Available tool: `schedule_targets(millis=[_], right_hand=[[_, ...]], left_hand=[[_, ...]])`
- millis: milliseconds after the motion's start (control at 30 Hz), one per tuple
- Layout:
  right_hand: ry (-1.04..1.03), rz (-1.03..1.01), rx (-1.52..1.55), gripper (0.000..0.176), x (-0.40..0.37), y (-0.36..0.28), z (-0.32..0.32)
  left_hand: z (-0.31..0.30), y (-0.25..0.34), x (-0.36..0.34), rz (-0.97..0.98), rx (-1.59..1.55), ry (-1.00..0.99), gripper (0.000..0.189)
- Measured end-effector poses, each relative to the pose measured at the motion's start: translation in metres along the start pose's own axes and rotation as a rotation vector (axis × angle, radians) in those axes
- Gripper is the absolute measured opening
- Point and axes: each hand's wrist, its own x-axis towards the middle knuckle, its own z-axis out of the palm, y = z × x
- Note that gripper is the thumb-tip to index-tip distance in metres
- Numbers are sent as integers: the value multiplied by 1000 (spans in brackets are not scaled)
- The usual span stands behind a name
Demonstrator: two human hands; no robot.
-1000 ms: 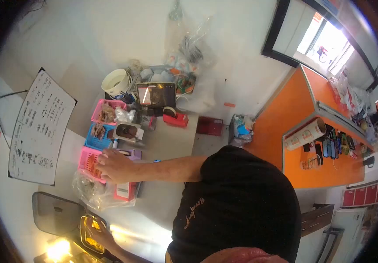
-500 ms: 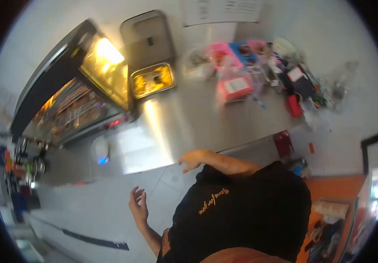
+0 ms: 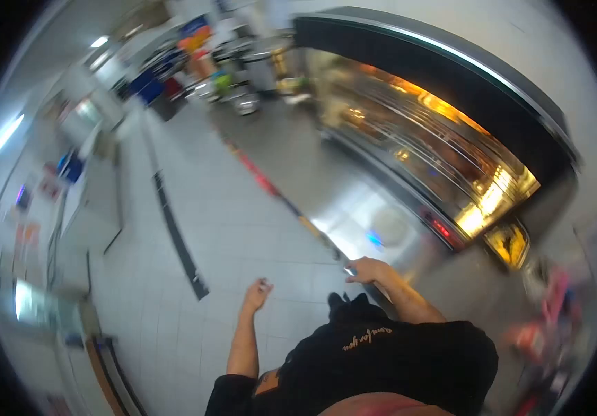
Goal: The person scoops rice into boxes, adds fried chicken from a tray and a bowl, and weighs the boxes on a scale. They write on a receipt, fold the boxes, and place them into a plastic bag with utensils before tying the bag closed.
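My left hand (image 3: pixel 257 294) hangs over the tiled floor (image 3: pixel 229 243), away from the counter, its fingers loosely curled and apart, with nothing visible in them. At the front edge of the steel counter (image 3: pixel 340 184) is my right hand (image 3: pixel 366 270), its fingers apart and likewise without anything visible in them. Just beyond it on the counter lies a pale round thing (image 3: pixel 388 227), blurred, near a blue glint. A lit glass-fronted warming cabinet (image 3: pixel 423 132) with racks of food stands farther back on the same counter.
Right of the cabinet sits a metal tray (image 3: pixel 507 243) with yellow food. Blurred pink and red packages (image 3: pixel 530 340) lie at the far right. Pots and utensils (image 3: pixel 243 76) crowd the counter's far end. A dark strip (image 3: pixel 173 232) runs along the floor; a white cabinet (image 3: pixel 94 201) stands left.
My view has swung left along the counter, so the warming cabinet now appears at the right and more floor shows. My right hand now overlaps the counter's edge; my left fingers are more curled.
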Motion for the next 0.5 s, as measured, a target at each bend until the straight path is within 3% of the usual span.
schedule_targets(millis=[33,67,100,133,167,200,233,333,500], right_hand=[[-19,-75,-55,60,43,-21,-13],[-28,-131,-94,60,83,-43,-29],[-53,-235,-122,60,114,-65,-45],[-78,-325,-151,60,152,-99,-62],[-101,-403,-184,60,187,-135,-79],[-135,-511,-142,60,221,-167,-102],[-164,-615,-100,60,252,-198,-129],[-163,-752,-57,58,347,-274,-209],[-128,-766,-66,58,526,-340,-279]], left_hand=[[11,-61,-9,-9,0,57,49],[23,-129,-21,-235,-328,34,55],[21,-146,-63,-452,-183,96,58],[42,-220,-95,-541,-136,155,49],[40,-243,-151,63,507,193,35],[39,-240,-181,-469,426,-28,37],[33,-238,-192,-726,328,-137,38],[0,-239,-151,-975,93,-159,38],[-65,-275,13,-981,-58,-129,39]])
